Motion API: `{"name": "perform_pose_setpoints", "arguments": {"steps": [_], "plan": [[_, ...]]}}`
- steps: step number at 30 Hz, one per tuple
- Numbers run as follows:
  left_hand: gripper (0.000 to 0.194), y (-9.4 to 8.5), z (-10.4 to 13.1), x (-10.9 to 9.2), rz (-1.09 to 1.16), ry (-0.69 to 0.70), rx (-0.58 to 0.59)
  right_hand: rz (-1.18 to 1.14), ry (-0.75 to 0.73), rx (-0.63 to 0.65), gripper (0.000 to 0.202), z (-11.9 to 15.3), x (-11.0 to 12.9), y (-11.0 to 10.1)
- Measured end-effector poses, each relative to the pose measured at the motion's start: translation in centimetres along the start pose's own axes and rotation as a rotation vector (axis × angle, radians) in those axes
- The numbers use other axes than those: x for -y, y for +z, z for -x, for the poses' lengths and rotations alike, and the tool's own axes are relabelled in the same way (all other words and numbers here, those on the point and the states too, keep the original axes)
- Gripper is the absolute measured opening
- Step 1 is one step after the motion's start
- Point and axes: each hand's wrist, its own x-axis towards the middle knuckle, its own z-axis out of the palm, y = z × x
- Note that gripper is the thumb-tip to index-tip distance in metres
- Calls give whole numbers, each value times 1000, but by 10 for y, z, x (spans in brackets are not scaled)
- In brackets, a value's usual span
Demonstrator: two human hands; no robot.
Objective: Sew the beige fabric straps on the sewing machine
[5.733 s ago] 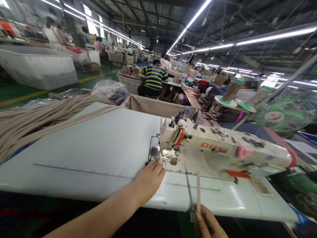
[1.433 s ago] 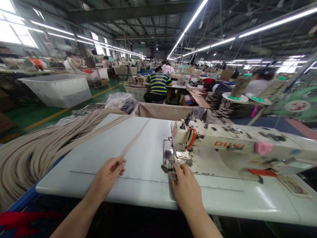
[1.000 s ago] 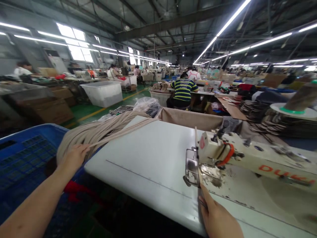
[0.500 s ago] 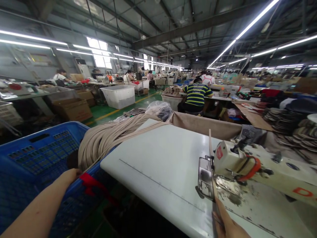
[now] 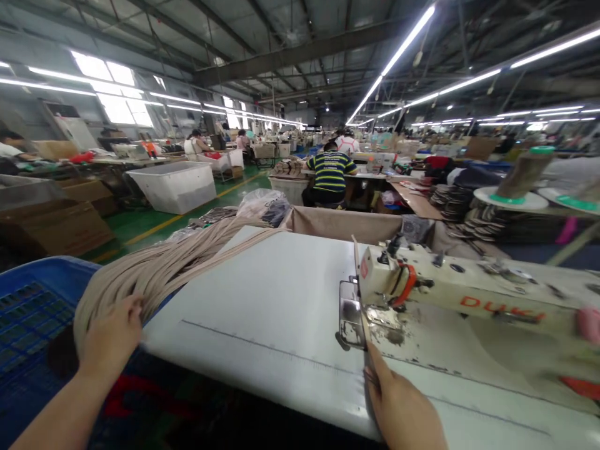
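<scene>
A sewing machine with orange letters stands on the right of a pale table. One narrow beige strip runs past its needle area toward me, and my right hand is closed on the near end of it. At the left, a thick bundle of beige strips hangs over the table's left edge toward a blue crate. My left hand lies against the near side of this bundle with its fingers curled; what is between the fingertips is too small to tell.
A blue crate stands at the left below the table. Behind the table is a beige cloth-lined bin. A person in a striped shirt sits beyond it. Thread cones stand at the right, and a white tub is on the floor.
The view has turned to the right. My left hand has moved from the crate's rim by the red cloth up onto the strip bundle. My right hand still holds the strip.
</scene>
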Motion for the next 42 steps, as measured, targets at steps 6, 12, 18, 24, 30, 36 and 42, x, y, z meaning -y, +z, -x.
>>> {"name": "perform_pose_setpoints", "arguments": {"steps": [6,12,18,24,30,36,42], "plan": [[35,29,29,-156,436,404,106,0,12,-45,54,8,10,-12],[35,49,110,-300,635,847,290,-48,5,-47,56,9,10,-10],[46,56,164,-372,563,1134,197,-105,31,21,59,17,17,-22],[54,90,174,-378,623,1194,69,-118,36,37,64,19,18,-30],[67,90,171,-370,647,1248,22,-128,24,-21,50,22,16,-26],[67,90,171,-372,636,1265,8,-241,51,-44,43,23,8,-35],[71,89,172,-373,560,1279,-36,-320,160,-159,41,16,-23,-34]]}}
